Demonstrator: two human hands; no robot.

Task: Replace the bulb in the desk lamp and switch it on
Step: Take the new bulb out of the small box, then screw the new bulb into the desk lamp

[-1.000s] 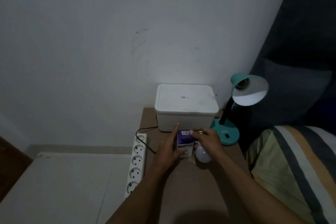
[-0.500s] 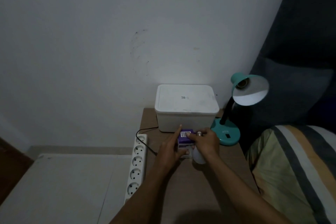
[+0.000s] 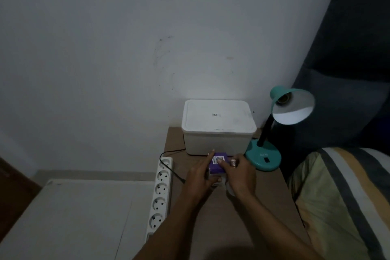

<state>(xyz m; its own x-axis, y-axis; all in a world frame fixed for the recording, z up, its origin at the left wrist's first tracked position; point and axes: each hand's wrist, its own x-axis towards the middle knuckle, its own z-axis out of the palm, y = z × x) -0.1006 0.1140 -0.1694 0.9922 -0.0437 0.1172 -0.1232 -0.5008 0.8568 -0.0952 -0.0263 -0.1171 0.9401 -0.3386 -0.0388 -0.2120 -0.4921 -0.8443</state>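
— Two hands are over the little brown table (image 3: 242,217). What do they have?

— The left hand (image 3: 200,177) is wrapped around the side of a small purple box (image 3: 219,163). One finger sticks straight up along the box's left edge. The box sits on the table, just in front of the big white tub (image 3: 218,126).

— And the other hand?

— The right hand (image 3: 239,175) is closed around a white bulb (image 3: 230,190). The bulb's metal screw end (image 3: 233,163) pokes up between the fingers. The round white part peeks out under the palm. The thumb of that hand presses on the top of the purple box too.

— Where is the lamp?

— The teal desk lamp (image 3: 263,156) stands at the back right corner of the table, beside the tub. Its shade (image 3: 292,105) tips toward us. You can see the socket (image 3: 283,99) inside, with no bulb in it. The lamp is dark.

— What else is there?

— A white power strip (image 3: 160,194) lies along the left edge of the table. A black cord (image 3: 168,162) curls by it. On the right is a striped pillow (image 3: 348,200).
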